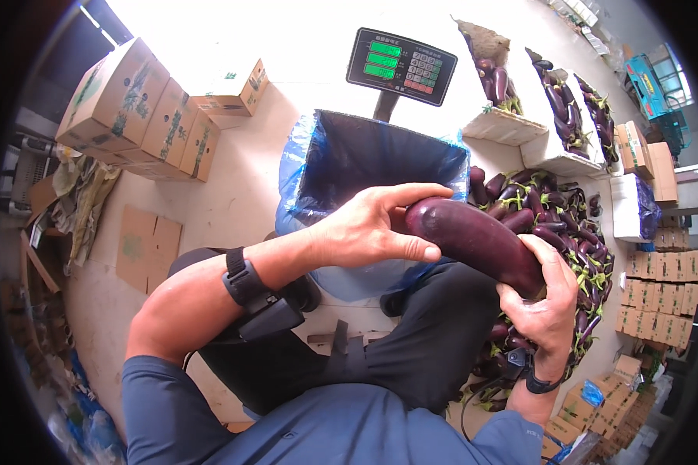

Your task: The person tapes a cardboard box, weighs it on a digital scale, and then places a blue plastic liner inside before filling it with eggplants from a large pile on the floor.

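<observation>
A large purple eggplant (474,238) is held up between my two hands, in front of the near right corner of a bag-lined box. My right hand (544,296) grips its lower right end, thumb below and fingers over the top. Around the rounded left end curves my left hand (366,224), its thumb along the near side and its forefinger along the far side. Blue plastic film (294,168) lines the open box (384,145) and hangs over its rim. Behind that stands a scale display (401,67) with lit green readouts and a keypad.
Loose eggplants (558,226) lie heaped on the floor at my right. Beyond them, white foam boxes (503,125) hold more eggplants. Cardboard cartons (134,110) stand at the left near a flattened carton (145,247). More cartons (663,290) are stacked at the far right.
</observation>
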Action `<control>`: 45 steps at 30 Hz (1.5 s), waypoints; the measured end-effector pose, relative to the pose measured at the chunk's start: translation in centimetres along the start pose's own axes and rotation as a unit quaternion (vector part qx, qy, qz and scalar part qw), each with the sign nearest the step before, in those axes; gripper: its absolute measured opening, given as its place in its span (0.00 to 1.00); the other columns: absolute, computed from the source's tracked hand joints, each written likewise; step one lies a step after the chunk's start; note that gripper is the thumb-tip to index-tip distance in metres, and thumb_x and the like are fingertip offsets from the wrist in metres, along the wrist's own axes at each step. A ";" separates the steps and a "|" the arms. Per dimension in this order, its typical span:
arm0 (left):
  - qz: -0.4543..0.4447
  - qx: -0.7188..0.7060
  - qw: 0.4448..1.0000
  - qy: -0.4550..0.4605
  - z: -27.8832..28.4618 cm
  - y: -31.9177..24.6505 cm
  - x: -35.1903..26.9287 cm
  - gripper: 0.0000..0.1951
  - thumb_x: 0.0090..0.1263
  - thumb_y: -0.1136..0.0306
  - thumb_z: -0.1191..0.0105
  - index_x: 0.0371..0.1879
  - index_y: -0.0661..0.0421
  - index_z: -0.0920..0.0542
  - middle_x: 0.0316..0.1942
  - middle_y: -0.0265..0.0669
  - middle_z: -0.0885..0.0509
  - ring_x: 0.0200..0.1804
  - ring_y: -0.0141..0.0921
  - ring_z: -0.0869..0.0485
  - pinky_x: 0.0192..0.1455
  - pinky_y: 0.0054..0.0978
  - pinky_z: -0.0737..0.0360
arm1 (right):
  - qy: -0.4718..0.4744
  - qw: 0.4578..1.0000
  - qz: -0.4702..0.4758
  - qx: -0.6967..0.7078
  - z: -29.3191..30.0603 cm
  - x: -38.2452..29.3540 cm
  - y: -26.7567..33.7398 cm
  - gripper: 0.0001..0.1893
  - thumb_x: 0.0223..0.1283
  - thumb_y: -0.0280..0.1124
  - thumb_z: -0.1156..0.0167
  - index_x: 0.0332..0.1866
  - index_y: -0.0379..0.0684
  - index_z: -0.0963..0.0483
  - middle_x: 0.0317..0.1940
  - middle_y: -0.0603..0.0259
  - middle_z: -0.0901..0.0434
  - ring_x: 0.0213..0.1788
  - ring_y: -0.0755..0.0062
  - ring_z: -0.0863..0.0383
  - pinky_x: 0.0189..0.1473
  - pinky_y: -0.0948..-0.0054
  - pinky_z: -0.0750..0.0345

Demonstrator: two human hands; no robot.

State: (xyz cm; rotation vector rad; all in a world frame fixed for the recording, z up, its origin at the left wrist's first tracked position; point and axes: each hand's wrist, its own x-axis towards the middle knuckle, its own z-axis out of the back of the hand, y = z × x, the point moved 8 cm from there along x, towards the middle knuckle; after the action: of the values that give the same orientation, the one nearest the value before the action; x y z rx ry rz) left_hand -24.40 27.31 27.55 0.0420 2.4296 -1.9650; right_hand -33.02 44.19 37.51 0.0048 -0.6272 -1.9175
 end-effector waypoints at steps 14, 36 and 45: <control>0.043 -0.203 0.978 -0.012 -1.5 2.4 1.8 0.27 0.70 0.67 0.46 0.66 0.63 0.35 0.56 0.43 0.24 0.54 0.32 0.21 0.54 0.32 0.18 | -0.031 0.996 0.040 -0.068 -0.5 -2.2 -1.0 0.30 0.35 0.23 0.30 0.52 0.33 0.27 0.47 0.48 0.21 0.46 0.49 0.20 0.51 0.59 0.23; -0.122 0.442 0.886 -0.061 -2.5 0.9 3.3 0.14 0.60 0.74 0.43 0.46 0.61 0.23 0.51 0.48 0.21 0.52 0.48 0.21 0.56 0.38 0.22 | -0.154 0.702 -0.388 0.576 -10.2 4.6 -29.4 0.12 0.61 0.36 0.38 0.43 0.38 0.21 0.32 0.63 0.18 0.34 0.73 0.20 0.37 0.72 0.21; -0.048 0.566 0.821 0.056 -3.1 2.0 3.6 0.25 0.61 0.70 0.40 0.58 0.61 0.28 0.59 0.50 0.26 0.59 0.47 0.25 0.63 0.39 0.29 | -0.157 0.965 -0.200 -0.065 4.1 8.2 -40.3 0.19 0.49 0.42 0.36 0.40 0.36 0.20 0.29 0.51 0.16 0.36 0.60 0.15 0.41 0.63 0.21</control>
State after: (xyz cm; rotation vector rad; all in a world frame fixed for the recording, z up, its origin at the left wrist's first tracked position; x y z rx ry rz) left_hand -27.94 30.83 26.15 0.0455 0.9360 -3.1535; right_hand -72.23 50.76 26.17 -0.2819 -0.7508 -2.3745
